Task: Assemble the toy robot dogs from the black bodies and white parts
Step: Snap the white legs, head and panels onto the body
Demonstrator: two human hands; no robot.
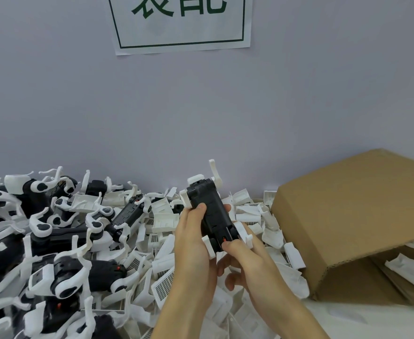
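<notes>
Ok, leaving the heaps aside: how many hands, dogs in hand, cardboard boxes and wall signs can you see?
Hands: 2 (left hand, right hand)
Toy dog held in both hands: 1
Cardboard box: 1
Paper sign on the wall: 1
Total: 5
The heaped dogs and loose white parts are too many to count.

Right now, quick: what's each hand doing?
Left hand: grips the black toy dog body along its side.
Right hand: holds the same body's near end, thumb by the red switch.
</notes>
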